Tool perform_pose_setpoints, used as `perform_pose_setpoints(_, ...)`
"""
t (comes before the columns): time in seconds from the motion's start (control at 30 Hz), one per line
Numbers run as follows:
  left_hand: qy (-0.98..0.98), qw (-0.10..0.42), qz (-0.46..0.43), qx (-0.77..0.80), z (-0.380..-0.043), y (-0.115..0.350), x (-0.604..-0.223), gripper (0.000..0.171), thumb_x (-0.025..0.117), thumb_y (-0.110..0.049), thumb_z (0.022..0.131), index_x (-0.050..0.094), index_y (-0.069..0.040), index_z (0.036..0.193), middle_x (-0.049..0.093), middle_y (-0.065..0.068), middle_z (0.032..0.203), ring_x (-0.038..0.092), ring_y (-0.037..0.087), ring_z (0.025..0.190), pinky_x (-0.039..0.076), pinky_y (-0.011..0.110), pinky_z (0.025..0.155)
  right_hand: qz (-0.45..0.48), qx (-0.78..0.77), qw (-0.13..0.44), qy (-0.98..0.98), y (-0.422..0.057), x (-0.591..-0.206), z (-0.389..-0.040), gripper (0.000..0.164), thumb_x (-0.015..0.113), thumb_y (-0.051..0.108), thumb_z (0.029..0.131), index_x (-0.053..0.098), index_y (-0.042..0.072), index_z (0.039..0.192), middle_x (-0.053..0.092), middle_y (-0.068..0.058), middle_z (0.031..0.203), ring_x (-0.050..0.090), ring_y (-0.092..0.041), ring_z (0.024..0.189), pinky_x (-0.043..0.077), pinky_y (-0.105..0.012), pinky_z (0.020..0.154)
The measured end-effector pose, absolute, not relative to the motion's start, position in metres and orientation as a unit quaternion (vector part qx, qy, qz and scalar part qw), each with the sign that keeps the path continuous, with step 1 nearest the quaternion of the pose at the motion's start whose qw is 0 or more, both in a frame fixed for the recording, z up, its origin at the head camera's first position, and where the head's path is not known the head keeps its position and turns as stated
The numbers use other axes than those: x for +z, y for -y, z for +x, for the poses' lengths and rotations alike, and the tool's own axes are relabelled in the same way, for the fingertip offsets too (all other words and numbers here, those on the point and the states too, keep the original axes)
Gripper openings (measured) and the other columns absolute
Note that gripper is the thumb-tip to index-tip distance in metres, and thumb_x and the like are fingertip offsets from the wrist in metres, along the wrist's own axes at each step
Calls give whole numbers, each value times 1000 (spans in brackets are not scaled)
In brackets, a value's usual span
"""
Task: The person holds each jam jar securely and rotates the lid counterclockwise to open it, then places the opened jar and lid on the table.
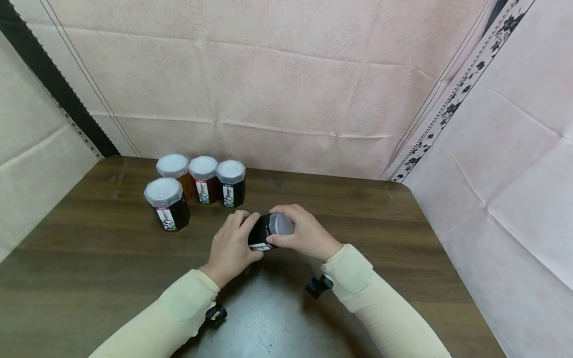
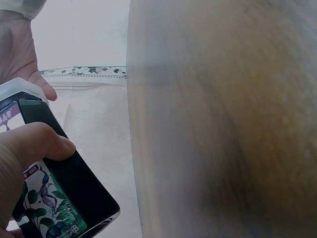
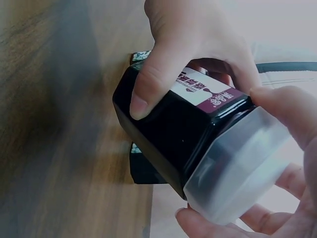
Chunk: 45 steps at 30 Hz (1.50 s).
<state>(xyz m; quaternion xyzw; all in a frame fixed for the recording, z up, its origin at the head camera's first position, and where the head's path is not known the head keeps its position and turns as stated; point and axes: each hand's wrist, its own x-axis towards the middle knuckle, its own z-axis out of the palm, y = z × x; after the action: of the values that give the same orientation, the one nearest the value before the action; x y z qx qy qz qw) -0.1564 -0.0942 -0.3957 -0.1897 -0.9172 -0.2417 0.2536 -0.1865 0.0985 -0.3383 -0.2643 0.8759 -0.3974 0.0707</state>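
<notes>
While your left hand (image 1: 233,243) curls round the dark jar (image 1: 257,233) near the centre of the head view, your right hand (image 1: 309,236) grips its pale lid (image 1: 284,223), thumb on the near side and fingers on the far side. Both sets of fingers are bent, spread about as wide as the jar, which lies tilted between them, lid end towards the right of the frame. At lower left, the left wrist view shows you the label (image 2: 49,203) with its printed leaves, your left thumb (image 2: 42,144) across it; the head view gives only a sliver. The head view alone shows all four other jars (image 1: 203,191), left of centre.
</notes>
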Motion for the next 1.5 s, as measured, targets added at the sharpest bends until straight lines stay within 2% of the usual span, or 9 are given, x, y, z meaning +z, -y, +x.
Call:
perform_pose_setpoints(0.57, 923, 248, -183, -232, -157, 93, -399, 76, 92, -20, 57, 58, -5, 124, 48, 10, 103, 49, 25, 91, 53, 39, 66, -245, -419, 53, -873, -97, -345, -183, 52, 79, 20, 80, 58, 11, 127, 54, -7, 121, 55, -23, 94, 55, -32, 73)
perform_pose_setpoints(0.8, 925, 229, -161, -256, -157, 91, -397, 73, 90, -23, 60, 58, -5, 123, 48, 10, 102, 48, 24, 89, 52, 37, 59, -238, -420, 21, -876, -96, -342, -185, 50, 79, 20, 80, 60, 10, 125, 54, -8, 117, 55, -22, 91, 53, -31, 70)
perform_pose_setpoints(1.27, 923, 209, -156, -284, -157, 92, -395, 75, 91, -19, 60, 57, -6, 126, 48, 11, 108, 48, 26, 97, 55, 44, 67, -237, -409, 27, -881, -100, -339, -186, 53, 80, 24, 80, 59, 16, 128, 53, -5, 125, 54, -23, 96, 53, -33, 74)
perform_pose_setpoints(1.5, 920, 216, -150, -290, -158, 92, -395, 77, 91, -20, 60, 56, -5, 127, 48, 11, 109, 48, 27, 98, 55, 45, 69, -257, -404, 30, -877, -105, -339, -188, 55, 79, 26, 80, 57, 15, 129, 51, -6, 130, 53, -23, 99, 51, -34, 76)
